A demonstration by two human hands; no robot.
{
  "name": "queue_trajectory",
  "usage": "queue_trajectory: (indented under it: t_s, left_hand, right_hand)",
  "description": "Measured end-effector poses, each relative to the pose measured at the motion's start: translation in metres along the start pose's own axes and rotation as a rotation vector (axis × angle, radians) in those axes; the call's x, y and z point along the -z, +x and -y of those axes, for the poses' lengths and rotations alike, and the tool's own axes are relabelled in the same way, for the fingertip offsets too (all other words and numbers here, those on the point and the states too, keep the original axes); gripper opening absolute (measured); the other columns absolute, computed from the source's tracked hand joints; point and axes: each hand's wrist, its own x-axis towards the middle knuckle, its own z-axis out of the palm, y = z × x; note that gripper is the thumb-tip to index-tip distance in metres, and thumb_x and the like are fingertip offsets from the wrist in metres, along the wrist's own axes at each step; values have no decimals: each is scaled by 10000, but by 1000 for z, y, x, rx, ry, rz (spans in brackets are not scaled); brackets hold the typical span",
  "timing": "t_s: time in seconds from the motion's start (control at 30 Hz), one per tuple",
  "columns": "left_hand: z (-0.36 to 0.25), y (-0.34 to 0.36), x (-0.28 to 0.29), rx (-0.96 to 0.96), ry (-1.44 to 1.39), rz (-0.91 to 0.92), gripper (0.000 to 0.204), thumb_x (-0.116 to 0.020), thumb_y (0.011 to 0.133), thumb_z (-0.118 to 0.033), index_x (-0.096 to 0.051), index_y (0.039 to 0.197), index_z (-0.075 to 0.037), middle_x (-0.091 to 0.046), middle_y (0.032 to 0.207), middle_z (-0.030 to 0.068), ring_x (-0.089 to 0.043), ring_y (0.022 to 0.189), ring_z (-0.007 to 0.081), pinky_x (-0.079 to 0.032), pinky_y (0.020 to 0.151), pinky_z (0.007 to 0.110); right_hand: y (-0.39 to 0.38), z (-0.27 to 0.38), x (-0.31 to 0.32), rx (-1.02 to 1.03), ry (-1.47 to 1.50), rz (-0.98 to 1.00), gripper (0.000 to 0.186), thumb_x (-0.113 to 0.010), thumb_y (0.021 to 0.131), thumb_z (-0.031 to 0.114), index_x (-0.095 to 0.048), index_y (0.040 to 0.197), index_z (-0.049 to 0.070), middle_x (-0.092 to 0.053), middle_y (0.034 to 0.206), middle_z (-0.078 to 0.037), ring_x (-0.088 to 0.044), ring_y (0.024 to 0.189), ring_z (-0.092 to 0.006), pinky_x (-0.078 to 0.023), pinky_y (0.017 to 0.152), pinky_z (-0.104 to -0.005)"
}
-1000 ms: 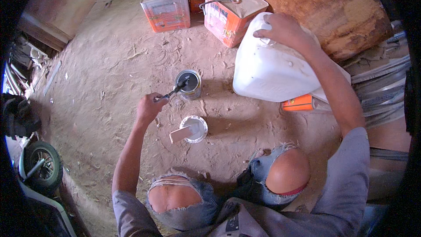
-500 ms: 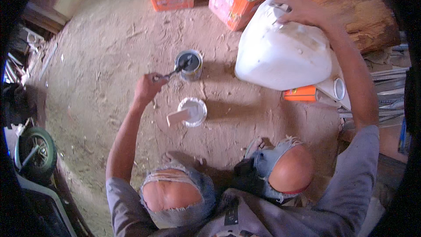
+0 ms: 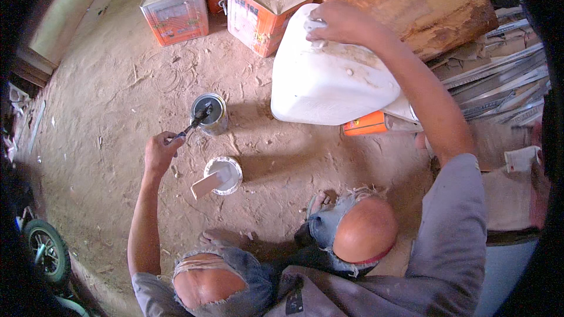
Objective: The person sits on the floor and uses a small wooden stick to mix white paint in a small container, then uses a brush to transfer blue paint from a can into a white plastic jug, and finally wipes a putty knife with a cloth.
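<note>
My left hand (image 3: 160, 154) is closed round the handle of a dark, slim tool (image 3: 189, 127). Its dark far end sits in the mouth of a metal can (image 3: 218, 127) holding something dark grey. Nearer to me stands a smaller tub (image 3: 236, 177) with whitish contents and a flat wooden stick (image 3: 204, 186) leaning out over its rim. On the right, my right hand (image 3: 335, 22) grips the top of a big white plastic jerrycan (image 3: 329, 85), which leans over. The fingertips curl round its handle area; what lies under the palm is hidden.
Orange-and-silver square tins (image 3: 176, 14) stand at the back, beside a brown wooden slab (image 3: 405, 6). An orange container (image 3: 364, 124) lies by the jerrycan. Metal strips (image 3: 505, 82) are piled at the right. A small wheel (image 3: 47, 252) is at the lower left.
The whole view has swung to the right, so the cans and jerrycan appear further left. Both hands keep their holds, and the tool's end stays in the metal can.
</note>
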Motion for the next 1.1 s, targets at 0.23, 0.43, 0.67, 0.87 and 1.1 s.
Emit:
queue_trajectory:
  t_s: [0.23, 0.43, 0.67, 0.87, 1.1]
  left_hand:
    - [0, -11, 13, -11, -25, -33, 345, -730, 839, -339, -760, 996, -33, -658, 629, 69, -614, 573, 140, -459, 560, 322]
    - [6, 4, 8, -95, 64, -37, 336, -741, 821, -332, -751, 956, -25, -647, 622, 81, -615, 580, 153, -470, 576, 342]
    - [11, 12, -7, -112, -41, -76, 344, -732, 805, -300, -741, 923, 23, -641, 611, 91, -603, 556, 148, -465, 565, 325]
    - [26, 17, -8, -160, -162, -40, 315, -742, 799, -239, -737, 936, 44, -642, 589, 97, -616, 532, 151, -456, 521, 314]
    - [22, 14, 1, -16, -49, -53, 323, -772, 775, -277, -770, 952, -7, -683, 598, 95, -660, 552, 153, -505, 560, 311]
  right_hand:
    - [5, 21, 13, 54, 62, 72, 515, -699, 837, 428, -680, 1188, 52, -700, 1078, -194, -657, 1047, -371, -516, 900, -475]
    - [8, 19, 5, -90, 169, 47, 551, -710, 804, 461, -712, 1080, -16, -686, 1130, -243, -662, 1053, -371, -524, 888, -479]
    - [28, 13, 1, 11, -77, 276, 658, -870, 641, 434, -708, 1125, 18, -702, 1141, -201, -675, 1072, -358, -551, 888, -456]
    - [36, 18, -13, -182, 96, -17, 729, -871, 628, 456, -678, 1138, -28, -705, 1104, -225, -689, 1024, -377, -555, 871, -470]
    - [11, 11, -15, -134, 170, -129, 633, -782, 702, 542, -741, 986, -23, -725, 1019, -215, -703, 961, -368, -558, 826, -485]
